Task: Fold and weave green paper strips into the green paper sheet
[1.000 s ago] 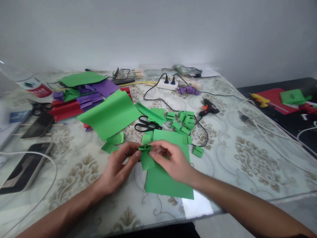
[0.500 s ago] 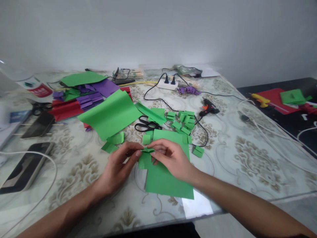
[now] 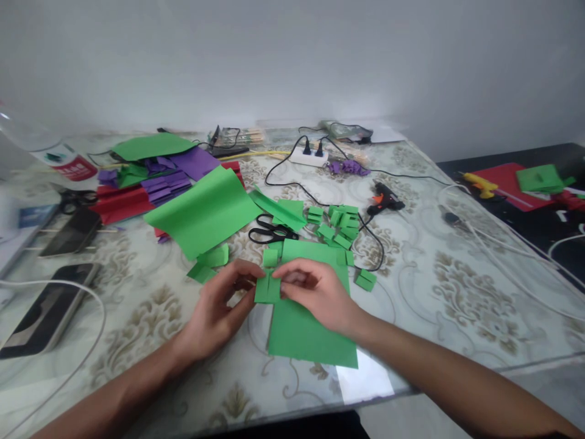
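Observation:
Between my two hands is a small folded piece of green paper, with a crease down its middle. My left hand pinches its left edge, and my right hand grips the right edge between thumb and fingers. Beneath them lies a larger green sheet. A small green square rests just beyond my fingertips. Black-handled scissors lie farther back, their blades partly under green paper. Several small folded green pieces are heaped to the right of the scissors.
A glue gun and a white power strip with cables sit behind the heap. A large green sheet lies left, near purple strips. Two phones, one a dark-screened phone, and a bottle are at far left.
The small green piece has turned from nearly edge-on to face me, showing its creased front. Both hands keep their hold and have barely shifted.

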Motion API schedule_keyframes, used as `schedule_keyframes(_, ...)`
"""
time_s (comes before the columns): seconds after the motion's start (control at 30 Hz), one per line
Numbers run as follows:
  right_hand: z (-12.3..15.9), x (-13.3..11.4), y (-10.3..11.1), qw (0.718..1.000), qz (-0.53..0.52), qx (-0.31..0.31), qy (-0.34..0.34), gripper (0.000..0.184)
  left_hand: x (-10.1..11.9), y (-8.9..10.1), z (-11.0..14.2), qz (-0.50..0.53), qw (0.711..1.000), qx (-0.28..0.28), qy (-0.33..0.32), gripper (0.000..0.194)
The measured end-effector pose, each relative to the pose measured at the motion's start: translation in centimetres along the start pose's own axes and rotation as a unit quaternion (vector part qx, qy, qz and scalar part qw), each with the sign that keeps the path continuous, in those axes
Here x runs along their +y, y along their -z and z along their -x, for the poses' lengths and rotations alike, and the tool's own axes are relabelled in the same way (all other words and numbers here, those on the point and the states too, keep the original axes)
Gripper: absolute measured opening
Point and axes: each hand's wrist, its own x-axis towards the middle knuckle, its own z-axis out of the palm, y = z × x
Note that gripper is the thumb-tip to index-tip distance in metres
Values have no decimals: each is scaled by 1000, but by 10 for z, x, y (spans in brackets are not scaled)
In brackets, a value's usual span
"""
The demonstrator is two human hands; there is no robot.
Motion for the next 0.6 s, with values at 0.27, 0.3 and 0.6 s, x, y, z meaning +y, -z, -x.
schedule_keyframes(0.27, 4, 2, -2, 1000, 15, 3, 9, 20, -2, -1, -2, 3, 1000, 7, -4, 14)
schedule_keyframes(0.3, 4, 3, -2, 1000, 13, 3, 11, 20, -2, 0, -2, 0, 1000, 7, -5, 14)
schedule_keyframes(0.6, 3, 4, -3, 998, 34, 45, 10, 27, 2, 0, -5, -50, 998, 23, -30, 17)
